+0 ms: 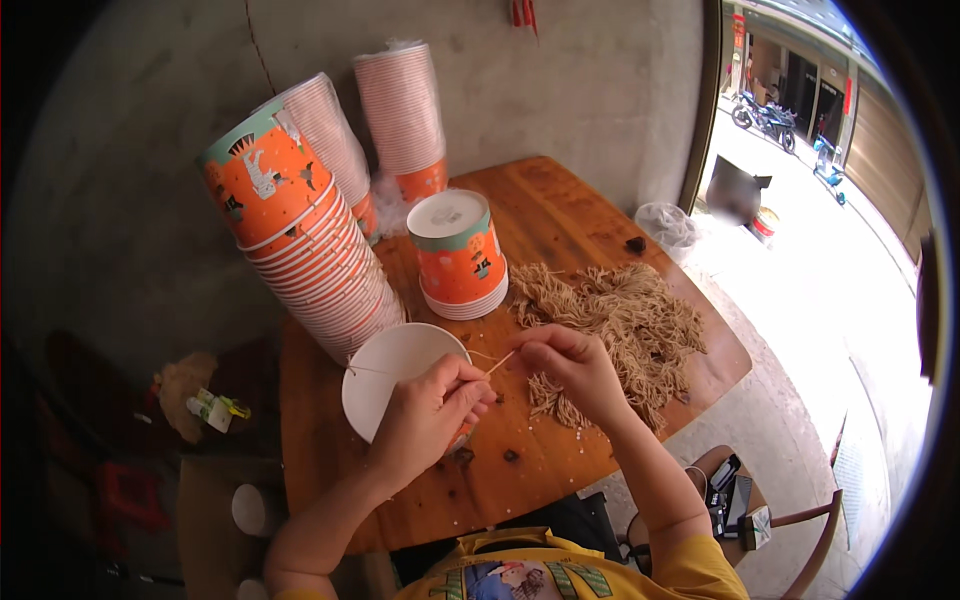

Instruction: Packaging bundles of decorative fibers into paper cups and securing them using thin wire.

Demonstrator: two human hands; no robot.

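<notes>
A white-lined paper bucket [378, 352] lies open toward me at the table's near left, with a tan cord [500, 363] running across its mouth and out past its right rim. My left hand [425, 408] is in front of the bucket, fingers closed in a pinch on the cord. To its right, my right hand [572, 365] pinches the cord's end between thumb and fingertips. A short stretch of cord is drawn between both hands. Beside my right hand a loose heap of tan cords [625, 325] covers the table's right part.
A tall leaning stack of orange paper buckets [290, 215] stands at the left. A shorter upside-down stack [460, 255] sits mid-table, and wrapped stacks [400, 110] stand by the wall. A cardboard box [215, 500] is at lower left, a wooden stool [745, 490] at lower right.
</notes>
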